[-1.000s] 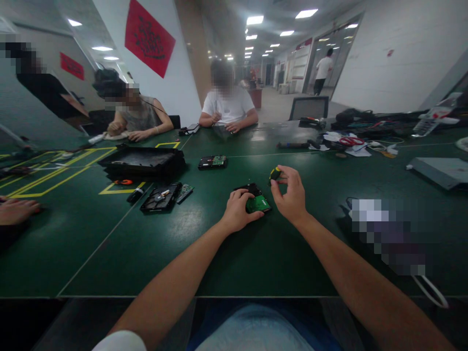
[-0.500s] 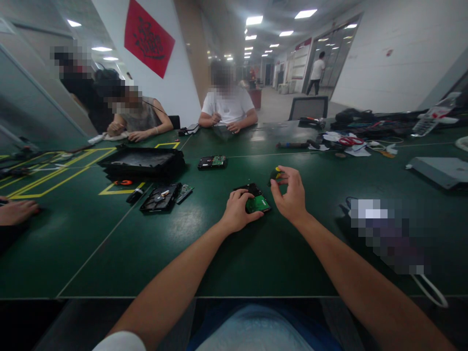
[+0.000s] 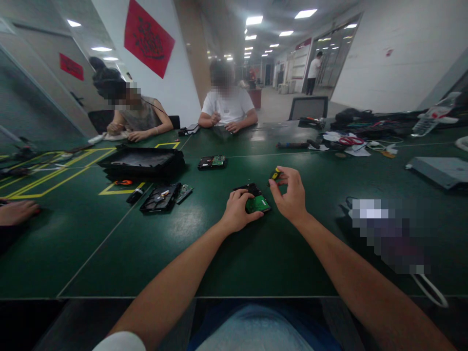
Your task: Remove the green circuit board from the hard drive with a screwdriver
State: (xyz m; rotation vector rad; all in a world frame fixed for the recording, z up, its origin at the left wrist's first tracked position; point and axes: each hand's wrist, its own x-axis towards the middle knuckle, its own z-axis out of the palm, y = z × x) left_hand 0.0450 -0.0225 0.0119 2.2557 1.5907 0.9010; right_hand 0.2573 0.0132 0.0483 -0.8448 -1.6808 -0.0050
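Hard drive point(image 3: 259, 204), green circuit board facing up, is lying on the green table point(image 3: 204, 268) right in front of the wearer, and the left hand point(image 3: 237, 212) is gripping it, fingers curling over its left side while the thumb is reaching along the near edge. Over on the other side, the right hand point(image 3: 290, 195) is pinching a yellow-and-black screwdriver handle point(image 3: 276, 173) between thumb and fingertips, keeping it tilted near the drive's right side; whether the tip is touching the drive, I'm not able to tell. Off to the left, an open black drive casing point(image 3: 158, 201) is sitting with a loose circuit board point(image 3: 185, 193) just beside it, and a black tray point(image 3: 146, 170) is resting beyond them. A second hard drive point(image 3: 212, 162) is lying to the right of that tray. Across the table, a co-worker in a white shirt point(image 3: 228, 108) is sitting with something dark between the hands, while another person's hand point(image 3: 16, 213) is showing at the left edge.
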